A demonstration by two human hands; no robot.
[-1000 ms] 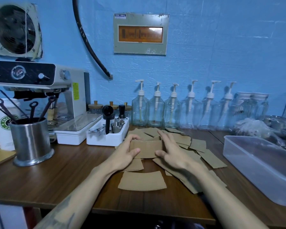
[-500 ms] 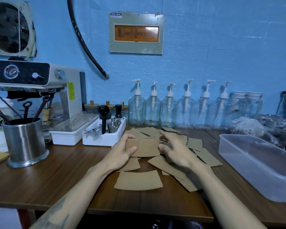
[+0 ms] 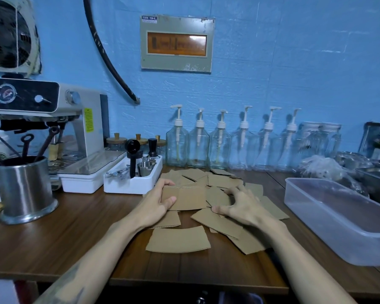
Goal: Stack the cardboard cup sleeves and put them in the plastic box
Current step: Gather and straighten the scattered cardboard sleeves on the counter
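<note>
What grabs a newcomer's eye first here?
The scatter of cardboard sleeves on the middle of the wooden table, with the left hand gripping a small stack and the right hand spread on loose ones. An empty plastic box sits at right, and a row of pump bottles lines the blue wall.
</note>
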